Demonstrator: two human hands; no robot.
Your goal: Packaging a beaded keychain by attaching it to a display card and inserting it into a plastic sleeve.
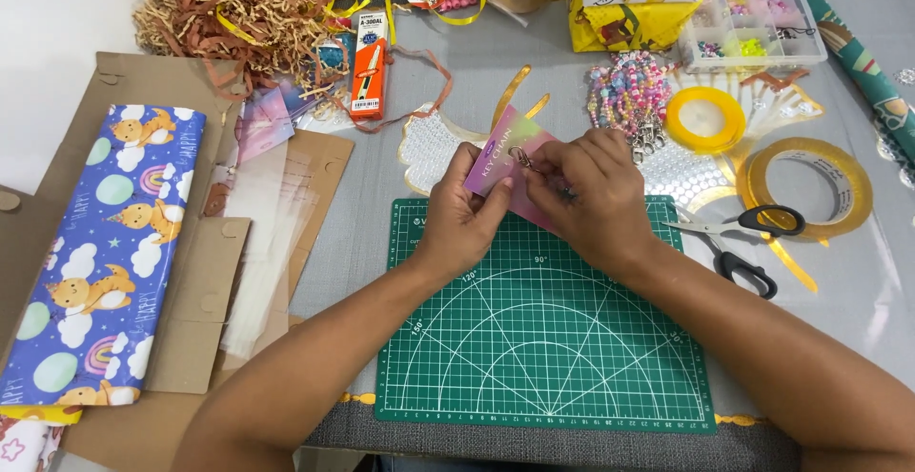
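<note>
- Hands meet above the top edge of the green cutting mat (543,338); I see both pinching one pink card (505,162).
- My left hand (462,219) grips the card's lower left edge, fingers curled narrow.
- My right hand (586,195) pinches a small metal clasp (522,157) at the card's face.
- Card's long axis tilts, top end pointing up and right, away from me.
- Scissors (748,243) lie right of the mat, beside a tape roll (810,186).
</note>
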